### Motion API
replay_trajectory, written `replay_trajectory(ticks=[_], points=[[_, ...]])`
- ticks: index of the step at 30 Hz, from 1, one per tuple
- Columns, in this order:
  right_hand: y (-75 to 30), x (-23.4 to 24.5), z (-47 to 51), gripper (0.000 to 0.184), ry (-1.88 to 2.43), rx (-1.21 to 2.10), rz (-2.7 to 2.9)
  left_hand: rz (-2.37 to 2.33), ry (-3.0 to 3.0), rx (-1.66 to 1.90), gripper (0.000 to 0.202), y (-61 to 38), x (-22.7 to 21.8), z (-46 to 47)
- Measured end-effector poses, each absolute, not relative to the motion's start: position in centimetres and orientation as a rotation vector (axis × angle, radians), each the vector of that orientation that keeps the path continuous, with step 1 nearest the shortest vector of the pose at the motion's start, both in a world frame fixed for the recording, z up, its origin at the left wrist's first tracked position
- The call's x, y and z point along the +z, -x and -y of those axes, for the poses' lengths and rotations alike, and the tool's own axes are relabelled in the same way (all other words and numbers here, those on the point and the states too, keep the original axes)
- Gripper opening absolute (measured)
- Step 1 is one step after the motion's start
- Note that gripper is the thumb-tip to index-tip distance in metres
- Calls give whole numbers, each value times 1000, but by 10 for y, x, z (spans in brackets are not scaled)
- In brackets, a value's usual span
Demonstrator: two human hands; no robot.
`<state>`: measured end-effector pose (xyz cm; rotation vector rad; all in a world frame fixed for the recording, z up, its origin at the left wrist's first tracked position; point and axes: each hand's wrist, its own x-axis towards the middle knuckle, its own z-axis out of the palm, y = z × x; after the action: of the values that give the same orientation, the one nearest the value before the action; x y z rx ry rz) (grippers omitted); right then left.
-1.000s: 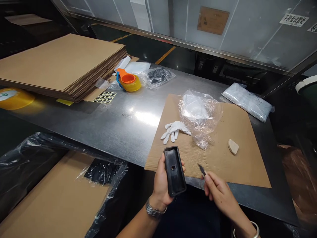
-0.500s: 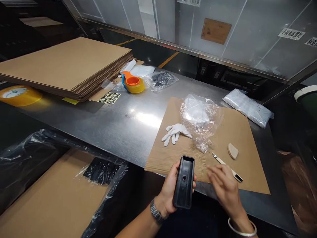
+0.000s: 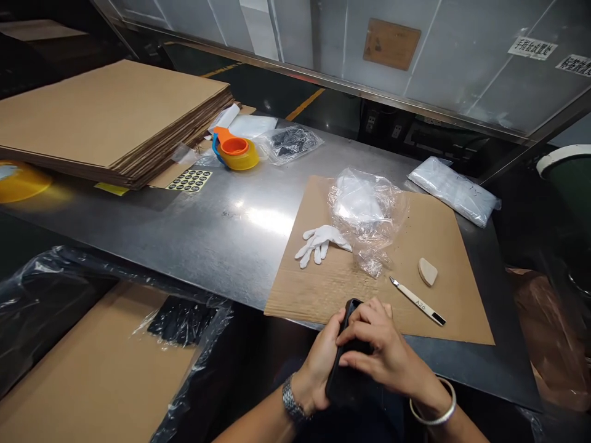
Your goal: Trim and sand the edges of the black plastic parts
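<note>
A long, hollow black plastic part (image 3: 336,383) is tilted in front of my body, just off the table's near edge. My left hand (image 3: 318,363) wraps around its left side. Bent over the part's open face is my right hand (image 3: 376,344), its thumb and fingers curled against it; they hide most of the hollow. On the cardboard sheet (image 3: 305,295) beyond lie a white craft knife (image 3: 418,300) marked A26, a beige rounded pad (image 3: 428,271) and a white glove (image 3: 321,243). A crumpled clear plastic bag (image 3: 364,203) rests behind the glove.
A tall stack of cardboard sheets (image 3: 115,111) occupies the table's left, beside an orange tape dispenser (image 3: 235,151) and a sticker sheet (image 3: 189,180). A wrapped plastic packet (image 3: 455,189) lies at the right. Below left stands a plastic-lined box (image 3: 92,363).
My right hand has moved left from beside the part onto its open face, covering the hollow. The black part has tilted in my left hand. The whole view has shifted slightly.
</note>
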<state>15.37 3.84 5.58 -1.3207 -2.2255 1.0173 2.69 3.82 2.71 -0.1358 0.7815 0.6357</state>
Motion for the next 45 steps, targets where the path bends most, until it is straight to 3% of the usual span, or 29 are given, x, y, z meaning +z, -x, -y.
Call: replay_trajectory(ticks=[5,10,13,14,17,18,20,21,24,27,36,40,43,45], points=[[-171,55,-57,23,1422,905,2055,-947,-92,396,54,-23,36,-34],[-180,46,-68,23,1403,1266,1715,-925,-162,363,57,-21,40,-36],[-178,40,-54,29,1491,1226,1622,-909,-133,408,60,-22,35,-35],[-177,39,-45,33,1498,1204,1647,-926,-117,466,58,-22,32,-35],[-167,36,-19,67,1525,1186,1752,-995,-109,716,46,-23,28,-33],[-163,35,-13,62,1558,1198,1752,-1006,-124,781,42,-24,27,-32],[-157,33,-7,31,1660,1231,1664,-1023,-165,845,39,-25,26,-30],[-155,32,-8,23,1713,1247,1593,-1034,-179,848,39,-26,26,-28],[-156,29,-17,47,1791,1269,1446,-1084,-219,775,44,-28,26,-24],[-158,27,-25,54,1771,1274,1437,-1072,-271,700,49,-28,26,-24],[-150,23,-14,45,1647,1360,1348,-945,-250,624,52,-22,20,-42],[-148,24,-10,25,1539,1374,1461,-925,-151,661,53,-25,16,-50],[-151,23,-10,64,1444,1505,1487,-934,-124,656,56,-27,12,-54],[-156,22,-12,74,1358,1649,1454,-968,-108,658,55,-29,9,-56]])
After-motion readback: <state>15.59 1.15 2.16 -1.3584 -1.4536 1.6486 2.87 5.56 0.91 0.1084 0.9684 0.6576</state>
